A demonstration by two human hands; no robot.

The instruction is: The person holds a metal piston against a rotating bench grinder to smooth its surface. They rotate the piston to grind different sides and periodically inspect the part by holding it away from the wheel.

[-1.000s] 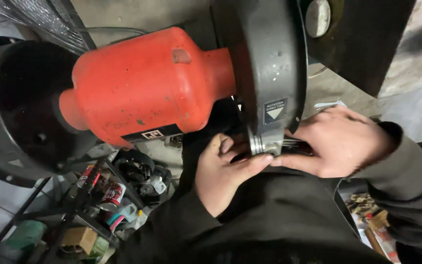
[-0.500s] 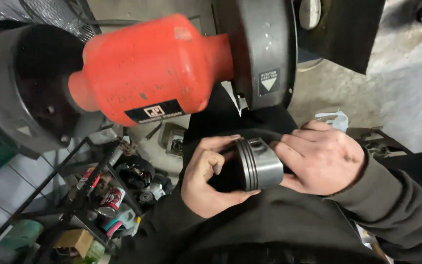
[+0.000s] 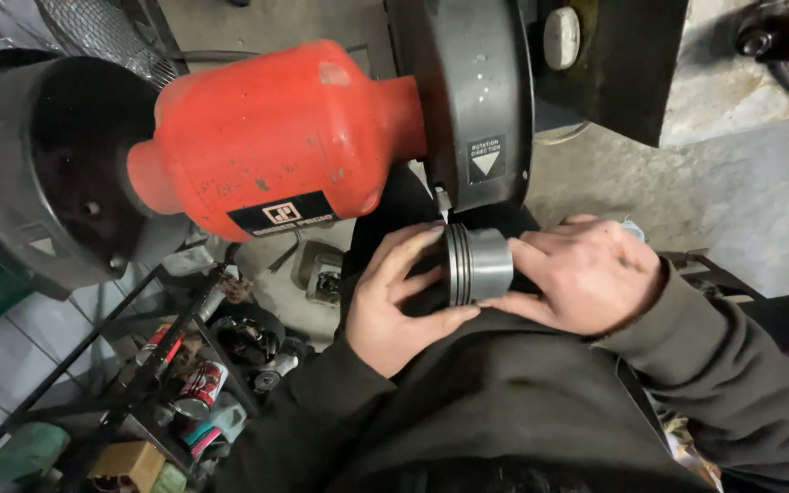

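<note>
Item: piston (image 3: 478, 265), grey metal, ring grooves around its crown end.

Location: centre of view, held just below the dark wheel guard (image 3: 472, 100) of a bench grinder with a red motor housing (image 3: 276, 137); the guard sits at 12 o'clock from the piston, the motor at 10 o'clock.

Left hand (image 3: 394, 301): at 9 o'clock of the piston, fingers curled round its darker skirt end, thumb beneath. Grasping the piston.

Right hand (image 3: 586, 274): at 3 o'clock, fingers pressed flat against the crown end, clamping it. Both sleeves dark.

Orientation: long axis lies near level, running 9 to 3 o'clock, roughly parallel to the motor. Crown faces 3 o'clock into the right palm; skirt faces 9 o'clock. Grooved band faces up toward the guard opening.

Handling note (judgement): keep both grips firm and elbows braced; present the piston squarely, with light pressure, and turn it evenly about its axis; keep fingertips back from the guard's lower edge.

Surroundings: shelf with cans (image 3: 198, 388) at 8 o'clock; concrete floor (image 3: 741, 192) at 2 o'clock.
</note>
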